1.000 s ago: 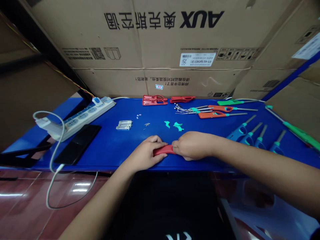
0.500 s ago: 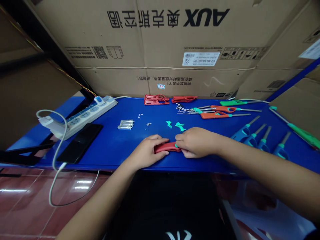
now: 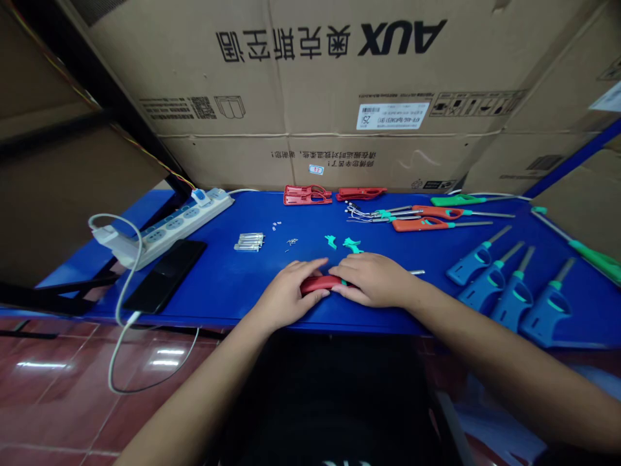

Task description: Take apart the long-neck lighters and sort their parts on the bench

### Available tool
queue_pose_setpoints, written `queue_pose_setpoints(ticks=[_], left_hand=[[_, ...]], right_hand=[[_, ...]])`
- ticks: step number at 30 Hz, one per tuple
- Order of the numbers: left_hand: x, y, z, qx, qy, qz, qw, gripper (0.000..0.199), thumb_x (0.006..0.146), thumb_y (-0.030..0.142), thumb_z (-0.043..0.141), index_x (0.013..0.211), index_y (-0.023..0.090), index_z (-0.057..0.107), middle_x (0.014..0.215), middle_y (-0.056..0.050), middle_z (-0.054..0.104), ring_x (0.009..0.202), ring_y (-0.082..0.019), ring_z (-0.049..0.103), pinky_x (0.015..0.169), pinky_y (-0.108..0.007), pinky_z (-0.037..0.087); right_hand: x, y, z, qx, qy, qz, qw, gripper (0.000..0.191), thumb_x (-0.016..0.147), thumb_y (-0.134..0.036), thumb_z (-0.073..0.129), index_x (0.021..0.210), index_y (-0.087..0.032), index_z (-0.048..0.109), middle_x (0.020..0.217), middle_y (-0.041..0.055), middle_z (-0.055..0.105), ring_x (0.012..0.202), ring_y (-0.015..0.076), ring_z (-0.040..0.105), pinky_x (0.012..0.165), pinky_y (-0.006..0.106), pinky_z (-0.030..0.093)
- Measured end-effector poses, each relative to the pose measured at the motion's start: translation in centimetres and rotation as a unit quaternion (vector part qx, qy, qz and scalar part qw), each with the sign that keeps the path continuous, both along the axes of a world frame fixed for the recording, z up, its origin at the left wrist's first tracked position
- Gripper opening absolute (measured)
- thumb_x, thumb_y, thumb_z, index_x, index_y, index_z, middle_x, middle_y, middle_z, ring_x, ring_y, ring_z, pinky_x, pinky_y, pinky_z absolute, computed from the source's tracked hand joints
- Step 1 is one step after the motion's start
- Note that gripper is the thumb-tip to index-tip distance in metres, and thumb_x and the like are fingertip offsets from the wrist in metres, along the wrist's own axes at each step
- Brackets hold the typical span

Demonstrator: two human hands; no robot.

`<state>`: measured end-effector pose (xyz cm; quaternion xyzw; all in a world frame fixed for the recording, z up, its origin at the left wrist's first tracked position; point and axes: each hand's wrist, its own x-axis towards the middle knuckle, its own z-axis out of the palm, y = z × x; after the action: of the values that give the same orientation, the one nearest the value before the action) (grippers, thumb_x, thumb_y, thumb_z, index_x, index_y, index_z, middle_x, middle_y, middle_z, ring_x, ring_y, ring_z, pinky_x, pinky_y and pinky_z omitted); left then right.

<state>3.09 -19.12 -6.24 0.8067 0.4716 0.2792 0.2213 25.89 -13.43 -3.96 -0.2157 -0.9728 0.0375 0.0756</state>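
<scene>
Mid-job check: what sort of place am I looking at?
Probably an indoor workbench, perhaps in a workshop: a blue table carries small teal parts and a power strip, with printed cardboard standing behind.

Our blue tabletop (image 3: 218,281) carries a power strip (image 3: 169,228), a phone (image 3: 165,277) and clear tubes (image 3: 249,241). We see red shells (image 3: 297,195), teal triggers (image 3: 330,241) and blue lighters (image 3: 517,294) on it.

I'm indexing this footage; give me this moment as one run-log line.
left hand: holds red casing, left end | right hand: holds same casing, right end | beyond hands: teal parts | right side: blue lighters
</scene>
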Motion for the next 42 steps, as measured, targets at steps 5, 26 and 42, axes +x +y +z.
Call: queue_pose_setpoints(ticks=[5, 26, 42], left_hand=[[0.0, 0.2, 0.2, -0.013, 0.028, -0.014, 0.999, 0.044, 0.091, 0.033, 0.068, 0.133, 0.023, 0.057, 0.129, -0.008, 0.066, 0.118, -0.026, 0.061, 0.107, -0.048, 0.043], [-3.3, -2.5, 1.0, 0.069, 0.097, -0.047, 0.992, 0.017, 0.099, 0.028, 0.058, 0.113, 0.022, 0.065, 0.106, -0.005, 0.071, 0.096, -0.02, 0.065, 0.089, -0.037, 0.051], [-5.0, 5.3, 9.1, 0.088, 0.02, 0.014, 0.996, 0.024, 0.091, 0.042, 0.065, 0.099, 0.021, 0.075, 0.097, -0.003, 0.076, 0.086, -0.018, 0.069, 0.077, -0.027, 0.052]], right_hand=[[0.2, -0.3, -1.0, 0.049, -0.009, -0.005, 0.999, 0.041, 0.106, -0.034, 0.034, 0.114, -0.013, 0.068, 0.09, 0.0117, 0.073, 0.081, 0.0205, 0.065, 0.075, 0.033, 0.046], [2.1, -0.9, 2.2, -0.063, 0.02, 0.065, 0.996, 0.028, 0.098, -0.04, 0.053, 0.093, -0.018, 0.071, 0.086, 0.0035, 0.068, 0.077, 0.0162, 0.057, 0.068, 0.03, 0.038], [1.7, 3.7, 6.0, -0.265, 0.1, 0.008, 0.959, 0.011, 0.085, -0.027, 0.063, 0.083, -0.018, 0.069, 0.071, -0.0022, 0.059, 0.06, 0.0093, 0.051, 0.059, 0.023, 0.038]])
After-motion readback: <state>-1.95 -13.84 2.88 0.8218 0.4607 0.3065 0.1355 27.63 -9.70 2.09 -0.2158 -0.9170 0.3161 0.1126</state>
